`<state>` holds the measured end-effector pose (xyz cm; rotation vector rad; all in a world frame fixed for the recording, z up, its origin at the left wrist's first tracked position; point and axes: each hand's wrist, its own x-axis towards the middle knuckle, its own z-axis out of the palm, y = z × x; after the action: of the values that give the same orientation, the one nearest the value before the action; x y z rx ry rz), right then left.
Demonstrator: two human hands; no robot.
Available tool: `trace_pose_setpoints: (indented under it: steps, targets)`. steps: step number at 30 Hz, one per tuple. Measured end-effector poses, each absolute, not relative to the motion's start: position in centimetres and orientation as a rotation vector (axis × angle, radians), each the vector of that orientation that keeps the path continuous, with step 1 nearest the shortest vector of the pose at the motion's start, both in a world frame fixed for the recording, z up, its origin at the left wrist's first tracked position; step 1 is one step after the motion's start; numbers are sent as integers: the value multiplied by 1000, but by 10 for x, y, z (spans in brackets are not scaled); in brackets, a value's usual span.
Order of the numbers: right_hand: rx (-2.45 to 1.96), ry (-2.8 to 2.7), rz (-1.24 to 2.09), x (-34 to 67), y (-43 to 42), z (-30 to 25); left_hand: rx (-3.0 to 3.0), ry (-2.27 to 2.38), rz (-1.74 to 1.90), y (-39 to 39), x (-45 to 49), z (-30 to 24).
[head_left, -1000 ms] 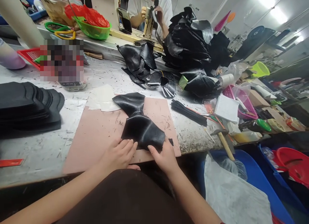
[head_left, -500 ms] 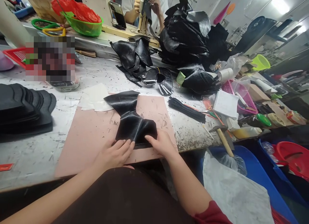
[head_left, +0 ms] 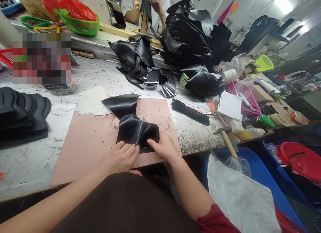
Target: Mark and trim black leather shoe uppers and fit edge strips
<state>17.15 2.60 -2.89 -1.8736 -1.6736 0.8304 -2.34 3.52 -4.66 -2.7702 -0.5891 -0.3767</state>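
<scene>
A black leather piece [head_left: 132, 122] lies on a pink cutting board [head_left: 87, 142] at the table's near edge. My left hand [head_left: 121, 157] rests flat on the board, fingers stretched out and touching the leather's near left edge. My right hand [head_left: 164, 146] presses down on the leather's folded near right corner, fingers together and flat on it. Some white paper sheets [head_left: 91, 100] lie under the leather's far end.
A stack of black cut pieces [head_left: 20, 112] sits at the left. Heaps of black leather [head_left: 190, 35] stand at the back, thin black strips [head_left: 189, 110], a notebook [head_left: 229, 105] and a hammer [head_left: 228, 142] at the right. Another person [head_left: 140, 5] works opposite. Blue bins [head_left: 273, 179] stand below.
My right hand has folded the leather's near right corner inward and now presses it down. My left hand has stayed at the near edge. The view shifted slightly right.
</scene>
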Motion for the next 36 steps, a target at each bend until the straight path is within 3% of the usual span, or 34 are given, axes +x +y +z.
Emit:
trace_pose_setpoints:
  steps: [7,12,15,17,19,21,22,30,36]
  targets:
    - [-1801,-1610,911,174,26,-27,-2815,-706,-329,34,-18,-44]
    - [-1616,-1403,1077,165,16,-27,-2868,-903,-737,16,-30,-43]
    - [-1430,-1098,1209,151,9,-26,-3168,-1602,-927,4,-37,-39]
    - [-1320,-938,1264,140,3,-23,-3166,-2448,-1280,1,-38,-32]
    - [-1270,-876,1297,128,-3,-19,-2669,-3107,-2027,2,-35,-22]
    - [-1267,-859,1317,120,-9,-18,-2044,-3230,-2701,4,-32,-14]
    - [-1272,-845,1331,117,-11,-18,-1876,-3211,-2844,4,-31,-11]
    - [-1394,-762,1306,112,-20,-40,-1932,-3290,-2567,1,-28,-16]
    - [-1258,-834,1464,114,-20,-29,-1882,-3368,-2358,1,-24,-19]
